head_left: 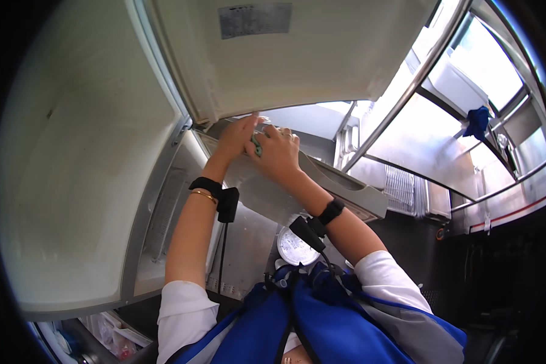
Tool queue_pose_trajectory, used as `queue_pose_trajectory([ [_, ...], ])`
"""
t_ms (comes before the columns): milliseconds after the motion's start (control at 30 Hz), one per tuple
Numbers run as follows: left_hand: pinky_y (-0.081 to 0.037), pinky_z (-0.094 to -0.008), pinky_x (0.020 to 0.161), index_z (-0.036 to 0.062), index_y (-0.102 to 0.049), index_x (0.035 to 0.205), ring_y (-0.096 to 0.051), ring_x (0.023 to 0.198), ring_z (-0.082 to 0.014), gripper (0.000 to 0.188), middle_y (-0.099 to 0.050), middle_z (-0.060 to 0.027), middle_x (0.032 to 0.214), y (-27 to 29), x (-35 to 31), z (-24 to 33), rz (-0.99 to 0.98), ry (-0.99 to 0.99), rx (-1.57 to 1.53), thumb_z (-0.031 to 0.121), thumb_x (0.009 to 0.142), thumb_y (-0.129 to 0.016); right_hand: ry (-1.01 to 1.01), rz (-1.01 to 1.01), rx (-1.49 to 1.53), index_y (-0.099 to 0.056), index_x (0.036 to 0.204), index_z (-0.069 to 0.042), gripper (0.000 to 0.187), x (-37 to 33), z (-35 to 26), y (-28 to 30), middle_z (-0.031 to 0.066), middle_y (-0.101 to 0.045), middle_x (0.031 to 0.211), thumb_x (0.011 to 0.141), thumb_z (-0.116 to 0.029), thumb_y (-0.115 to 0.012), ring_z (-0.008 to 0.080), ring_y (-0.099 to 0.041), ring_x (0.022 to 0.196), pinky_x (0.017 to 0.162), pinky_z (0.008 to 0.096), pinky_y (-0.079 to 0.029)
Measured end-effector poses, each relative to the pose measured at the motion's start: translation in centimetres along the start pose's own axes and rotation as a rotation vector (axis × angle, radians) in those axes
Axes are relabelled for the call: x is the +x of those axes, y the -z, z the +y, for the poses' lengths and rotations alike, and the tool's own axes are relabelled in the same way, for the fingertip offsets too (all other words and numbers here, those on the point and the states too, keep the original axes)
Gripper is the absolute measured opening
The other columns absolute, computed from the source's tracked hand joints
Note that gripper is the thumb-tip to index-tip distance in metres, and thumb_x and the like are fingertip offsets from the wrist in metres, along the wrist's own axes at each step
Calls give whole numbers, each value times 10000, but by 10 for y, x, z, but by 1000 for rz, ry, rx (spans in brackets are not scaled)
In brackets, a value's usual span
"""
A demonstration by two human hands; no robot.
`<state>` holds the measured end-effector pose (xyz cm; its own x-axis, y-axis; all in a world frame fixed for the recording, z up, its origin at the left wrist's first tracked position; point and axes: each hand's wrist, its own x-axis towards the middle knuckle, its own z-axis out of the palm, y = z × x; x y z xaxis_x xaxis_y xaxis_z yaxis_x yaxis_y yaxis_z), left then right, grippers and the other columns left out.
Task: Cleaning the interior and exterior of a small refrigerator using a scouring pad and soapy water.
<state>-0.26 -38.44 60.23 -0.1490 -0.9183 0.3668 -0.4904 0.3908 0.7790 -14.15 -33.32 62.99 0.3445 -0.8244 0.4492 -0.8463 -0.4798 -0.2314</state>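
Note:
A raised cream lid or door (303,54) leans over my hands. Its lower edge lies just beyond my fingertips. My left hand (238,138) is near the hinge corner of this panel, its fingers stretched out beside the right hand. My right hand (277,150) curls its fingers around a small green cloth-like thing (256,145), mostly hidden between the two hands. Whether it is a cloth or a sponge does not show clearly. Below my hands runs a pale ledge with a raised rim (364,197).
To the left stands another large cream panel (79,182) with a grey frame. A round white lid or tub (297,246) is below my forearms. At right are a steel rack (400,188), a steel counter (412,139) and a hanging dark blue cloth (477,122).

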Motion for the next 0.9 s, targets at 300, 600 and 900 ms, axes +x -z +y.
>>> queue_pose_trajectory([
  [300,-404,-305,845,103,-634,812,-521,1024,-226,201,-627,-39,948,-5,-2,7,90,-194,238,294,790,-576,-127,93,-25,-622,920,-61,244,-101,130,83,109,-565,945,732,-175,-515,289,-553,825,746,393,-446],
  [600,-427,-286,705,114,-641,775,-554,788,-177,241,-613,-27,779,-14,-1,23,3,-63,402,349,755,-597,-66,-73,197,-616,894,-60,217,-53,124,44,128,-560,914,742,-207,-563,313,-547,857,788,391,-427],
  [900,-430,-316,642,133,-622,715,-544,748,-205,304,-580,-29,721,-7,-6,20,66,29,465,430,747,-572,-63,-604,85,-473,1049,-125,357,-54,149,86,108,-515,1009,728,-227,-591,297,-534,952,781,387,-440],
])
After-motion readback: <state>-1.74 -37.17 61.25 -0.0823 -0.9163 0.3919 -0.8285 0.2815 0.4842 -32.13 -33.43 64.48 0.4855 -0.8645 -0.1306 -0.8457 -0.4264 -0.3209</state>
